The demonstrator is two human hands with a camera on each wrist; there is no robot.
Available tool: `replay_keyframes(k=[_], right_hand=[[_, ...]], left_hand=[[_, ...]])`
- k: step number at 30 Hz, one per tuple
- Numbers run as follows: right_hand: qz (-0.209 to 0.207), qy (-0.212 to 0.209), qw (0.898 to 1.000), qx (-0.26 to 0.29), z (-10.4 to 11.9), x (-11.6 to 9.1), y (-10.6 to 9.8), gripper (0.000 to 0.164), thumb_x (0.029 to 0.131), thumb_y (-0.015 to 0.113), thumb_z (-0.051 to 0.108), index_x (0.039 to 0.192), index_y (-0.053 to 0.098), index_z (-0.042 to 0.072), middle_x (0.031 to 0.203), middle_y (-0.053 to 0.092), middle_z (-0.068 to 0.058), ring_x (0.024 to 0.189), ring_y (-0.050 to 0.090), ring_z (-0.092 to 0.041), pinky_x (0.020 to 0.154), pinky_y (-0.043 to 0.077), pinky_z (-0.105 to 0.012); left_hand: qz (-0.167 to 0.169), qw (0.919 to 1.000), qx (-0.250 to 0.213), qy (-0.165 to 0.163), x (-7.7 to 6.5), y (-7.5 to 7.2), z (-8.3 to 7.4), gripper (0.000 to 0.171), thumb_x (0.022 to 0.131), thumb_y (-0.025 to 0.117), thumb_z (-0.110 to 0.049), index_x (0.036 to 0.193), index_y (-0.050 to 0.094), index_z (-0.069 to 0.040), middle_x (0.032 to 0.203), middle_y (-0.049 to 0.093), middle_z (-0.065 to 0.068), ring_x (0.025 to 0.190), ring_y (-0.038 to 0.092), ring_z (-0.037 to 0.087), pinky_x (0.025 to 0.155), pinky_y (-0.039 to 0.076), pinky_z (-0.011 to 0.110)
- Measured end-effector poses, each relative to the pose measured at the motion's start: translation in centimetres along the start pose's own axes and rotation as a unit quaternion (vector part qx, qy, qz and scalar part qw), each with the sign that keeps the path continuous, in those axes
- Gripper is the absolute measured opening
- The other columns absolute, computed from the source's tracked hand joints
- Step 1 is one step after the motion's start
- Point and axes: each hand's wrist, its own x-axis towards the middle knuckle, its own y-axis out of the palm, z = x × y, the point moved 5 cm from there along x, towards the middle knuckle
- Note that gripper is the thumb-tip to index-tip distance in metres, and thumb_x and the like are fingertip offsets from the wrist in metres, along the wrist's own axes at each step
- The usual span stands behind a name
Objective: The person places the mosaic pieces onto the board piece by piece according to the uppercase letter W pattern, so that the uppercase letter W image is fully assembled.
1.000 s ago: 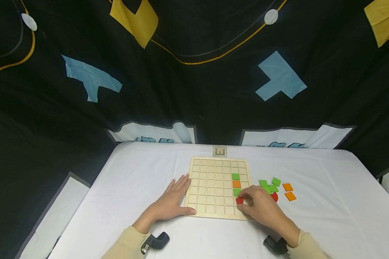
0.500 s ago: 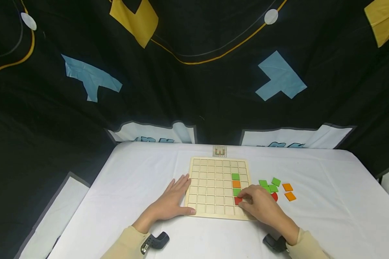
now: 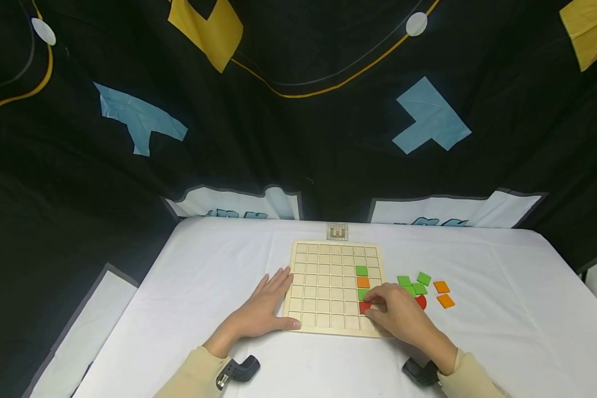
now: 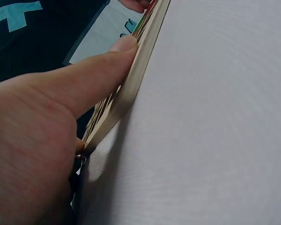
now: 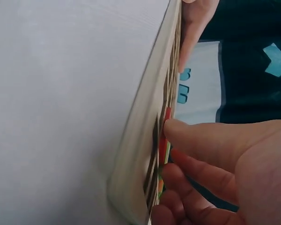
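A wooden grid board [image 3: 323, 287] lies flat on the white tabletop. In one column near its right side sit a green tile [image 3: 361, 271], an orange tile [image 3: 362, 282] and a second green tile [image 3: 364, 294]. Just below them is a red square tile [image 3: 365, 308], pinched by my right hand [image 3: 403, 312]; the right wrist view shows the thumb against its red face [image 5: 163, 143], down at the grid. My left hand [image 3: 261, 309] rests at the board's left edge, fingers straight and spread, the thumb on the front left corner.
Right of the board lie several loose green tiles [image 3: 420, 288], two orange tiles [image 3: 445, 301] and a red piece [image 3: 421, 302] partly hidden by my right hand. A small pattern card [image 3: 337, 231] lies behind the board. A dark curtain [image 3: 298, 155] hangs beyond the white table [image 3: 229, 243].
My right hand has shifted slightly left with the red tile, which now lines up under the green tile in the column. The left hand has stayed in place.
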Motion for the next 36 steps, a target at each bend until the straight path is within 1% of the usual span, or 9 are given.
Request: replay_keyframes(k=[5,8,12,17,20,24,29,32,36], right_hand=[[0.005,-0.002,1.0,0.014,-0.3,-0.2,-0.6,0.021,0.08,0.086,0.016,0.099,0.077,0.019,0.097,0.068,0.01,0.088,0.059,-0.011,0.079,0.054,-0.032],[-0.003,-0.01,1.0,0.019,-0.7,-0.6,-1.6,0.023,0.08,0.086,0.015,0.101,0.076,0.016,0.098,0.068,0.007,0.085,0.059,-0.012,0.074,0.053,-0.031],[-0.013,-0.005,1.0,0.015,-1.4,-1.0,-2.7,0.024,0.08,0.085,0.015,0.102,0.076,0.014,0.097,0.068,0.004,0.079,0.056,-0.015,0.068,0.048,-0.028],[-0.018,0.011,0.999,0.039,-2.6,-1.6,-3.7,0.025,0.08,0.085,0.012,0.103,0.075,0.012,0.102,0.069,0.001,0.082,0.059,-0.014,0.071,0.054,-0.029],[-0.022,0.016,0.998,0.048,-3.3,-1.9,-4.1,0.027,0.08,0.085,0.012,0.105,0.075,0.009,0.099,0.069,0.0,0.082,0.062,-0.013,0.071,0.055,-0.028],[-0.034,0.019,0.998,0.042,-4.3,-2.3,-4.6,0.027,0.08,0.085,0.01,0.105,0.075,0.008,0.095,0.07,0.002,0.084,0.061,-0.014,0.071,0.055,-0.027],[-0.055,0.014,0.998,0.032,-5.5,-2.9,-5.5,0.028,0.079,0.086,0.01,0.105,0.075,0.008,0.097,0.07,0.001,0.086,0.062,-0.017,0.073,0.056,-0.03],[-0.061,0.025,0.998,0.025,-6.3,-3.2,-6.0,0.029,0.079,0.085,0.011,0.106,0.075,0.009,0.101,0.07,-0.002,0.086,0.062,-0.018,0.073,0.056,-0.03],[-0.057,0.059,0.996,0.016,-7.4,-3.7,-6.4,0.031,0.081,0.084,0.014,0.11,0.073,0.009,0.109,0.07,-0.006,0.089,0.064,-0.02,0.075,0.057,-0.033]], left_hand=[[-0.001,1.0,0.001,0.003,0.0,0.0,0.0,0.108,0.085,0.072,-0.057,0.157,0.022,0.006,0.166,0.013,0.018,0.154,0.007,0.033,0.123,0.002,0.054],[-0.002,1.0,0.0,0.0,0.0,0.0,0.0,0.108,0.085,0.072,-0.057,0.157,0.022,0.006,0.167,0.013,0.018,0.154,0.007,0.033,0.123,0.001,0.053],[-0.003,1.0,0.0,-0.004,0.0,-0.1,0.0,0.108,0.085,0.072,-0.057,0.157,0.022,0.005,0.167,0.013,0.017,0.154,0.007,0.033,0.123,0.002,0.053],[-0.001,1.0,0.002,-0.005,0.1,0.0,0.0,0.108,0.084,0.072,-0.058,0.157,0.022,0.005,0.167,0.013,0.017,0.154,0.006,0.033,0.123,0.002,0.053],[0.0,1.0,0.005,-0.005,0.0,0.0,0.0,0.109,0.084,0.072,-0.059,0.157,0.022,0.005,0.167,0.013,0.017,0.154,0.007,0.033,0.124,0.002,0.053],[0.001,1.0,0.006,-0.006,0.0,0.0,0.0,0.109,0.084,0.071,-0.059,0.157,0.022,0.005,0.167,0.012,0.017,0.154,0.006,0.032,0.124,0.002,0.052],[0.003,1.0,0.006,-0.007,0.0,0.0,0.0,0.109,0.084,0.071,-0.06,0.157,0.022,0.005,0.167,0.012,0.018,0.154,0.006,0.033,0.123,0.001,0.052],[0.003,1.0,0.005,-0.006,0.0,0.0,0.0,0.109,0.084,0.071,-0.059,0.157,0.022,0.005,0.167,0.012,0.018,0.154,0.006,0.033,0.123,0.001,0.052],[0.002,1.0,0.003,-0.005,0.0,0.0,0.1,0.108,0.085,0.071,-0.058,0.156,0.023,0.006,0.167,0.013,0.018,0.154,0.006,0.033,0.123,0.001,0.053]])
